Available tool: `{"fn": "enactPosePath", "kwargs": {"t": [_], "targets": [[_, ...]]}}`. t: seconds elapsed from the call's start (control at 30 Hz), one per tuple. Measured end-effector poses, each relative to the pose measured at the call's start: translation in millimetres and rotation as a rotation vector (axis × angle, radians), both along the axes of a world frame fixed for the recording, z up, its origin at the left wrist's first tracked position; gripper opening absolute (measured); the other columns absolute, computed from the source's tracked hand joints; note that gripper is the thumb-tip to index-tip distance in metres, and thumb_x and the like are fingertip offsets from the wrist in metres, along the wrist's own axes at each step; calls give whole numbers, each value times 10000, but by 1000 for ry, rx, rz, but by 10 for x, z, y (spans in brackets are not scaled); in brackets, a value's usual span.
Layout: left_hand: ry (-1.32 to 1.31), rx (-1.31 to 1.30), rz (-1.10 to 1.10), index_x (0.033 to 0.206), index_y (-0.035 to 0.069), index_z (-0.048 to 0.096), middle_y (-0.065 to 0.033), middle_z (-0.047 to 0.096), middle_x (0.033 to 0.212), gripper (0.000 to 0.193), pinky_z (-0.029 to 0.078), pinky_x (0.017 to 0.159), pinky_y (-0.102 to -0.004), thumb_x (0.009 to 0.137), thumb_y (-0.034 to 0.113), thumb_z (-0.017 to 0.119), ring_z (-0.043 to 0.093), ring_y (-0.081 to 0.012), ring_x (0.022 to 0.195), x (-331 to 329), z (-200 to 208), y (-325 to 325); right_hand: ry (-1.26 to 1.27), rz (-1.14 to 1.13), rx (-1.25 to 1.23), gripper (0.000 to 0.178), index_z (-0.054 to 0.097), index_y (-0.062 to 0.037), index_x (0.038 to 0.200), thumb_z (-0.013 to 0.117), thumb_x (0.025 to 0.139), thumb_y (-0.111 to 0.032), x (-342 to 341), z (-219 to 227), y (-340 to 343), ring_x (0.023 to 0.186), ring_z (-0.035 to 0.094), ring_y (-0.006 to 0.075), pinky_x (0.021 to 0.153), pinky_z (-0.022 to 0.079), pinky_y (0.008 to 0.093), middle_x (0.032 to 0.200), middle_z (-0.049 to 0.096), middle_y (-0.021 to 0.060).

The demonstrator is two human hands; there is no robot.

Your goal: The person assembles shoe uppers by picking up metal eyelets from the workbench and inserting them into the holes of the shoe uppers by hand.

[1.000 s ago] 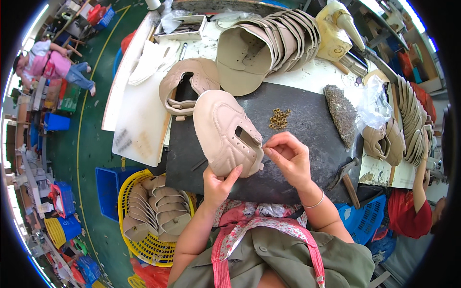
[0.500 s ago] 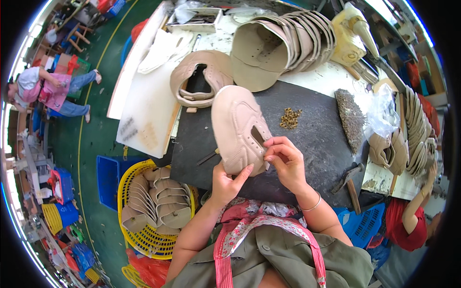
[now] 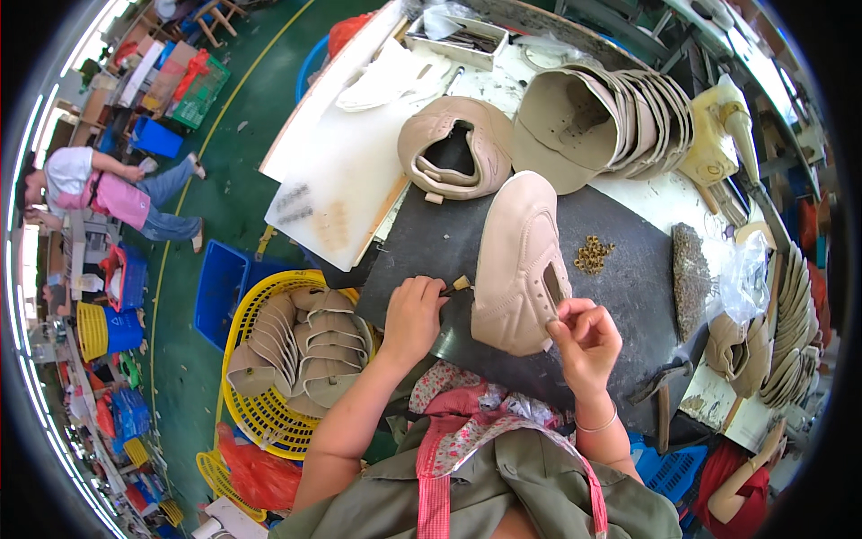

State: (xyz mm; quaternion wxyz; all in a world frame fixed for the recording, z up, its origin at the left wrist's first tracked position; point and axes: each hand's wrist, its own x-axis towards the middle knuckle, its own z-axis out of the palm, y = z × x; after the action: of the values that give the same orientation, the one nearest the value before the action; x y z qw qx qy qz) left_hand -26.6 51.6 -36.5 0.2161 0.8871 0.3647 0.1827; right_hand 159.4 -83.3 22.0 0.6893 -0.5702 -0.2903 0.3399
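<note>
A beige shoe upper (image 3: 514,269) with a row of eyelet holes stands over the black work mat (image 3: 422,238). At the edge of its opening, near the holes, my right hand (image 3: 585,346) pinches it between thumb and fingers. To the left of the upper, my left hand (image 3: 415,316) is closed on a short dark rod tool (image 3: 460,285) with a tan end. Most of that tool is hidden beneath the fingers. Small brass-coloured eyelets (image 3: 593,255) lie in a loose pile just right of the upper.
Another upper (image 3: 455,148) and a stack of uppers (image 3: 575,117) stand behind. At the right are a rough dark block (image 3: 690,283), a hammer (image 3: 663,395) and a yellow container (image 3: 714,148). A yellow basket (image 3: 260,422) of uppers stands lower left. Two other people are visible.
My left hand has let go of the shoe upper and moved left onto the rod tool. My right hand still grips the upper. The view has shifted, moving the bench rightward in the picture.
</note>
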Motion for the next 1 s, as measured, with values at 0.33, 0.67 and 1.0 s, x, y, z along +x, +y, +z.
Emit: {"fn": "enactPosePath", "kwargs": {"t": [0.33,0.67,1.0], "targets": [[-194,245,522,804,-5,540,-151,540,802,85,417,699,-415,728,-11,578,521,-335,790,-148,-69,1359,-155,-64,-20,306,384,-43,629,621,749,109,55,195,-122,735,485,94,645,427,206,904,550,125],[-278,317,271,918,18,587,-121,566,965,216,446,749,-345,722,76,656,553,-262,827,122,63,1315,-273,-150,61,301,376,-42,637,619,748,98,-5,50,-105,689,498,90,575,438,213,862,569,128],[-661,-943,20,1062,-47,540,-99,604,995,315,470,775,-282,768,-13,647,584,-160,885,241,423,-339,-399,-23,-271,154,545,-19,825,673,741,-40,253,-317,101,641,580,132,554,453,264,673,575,40]]}}
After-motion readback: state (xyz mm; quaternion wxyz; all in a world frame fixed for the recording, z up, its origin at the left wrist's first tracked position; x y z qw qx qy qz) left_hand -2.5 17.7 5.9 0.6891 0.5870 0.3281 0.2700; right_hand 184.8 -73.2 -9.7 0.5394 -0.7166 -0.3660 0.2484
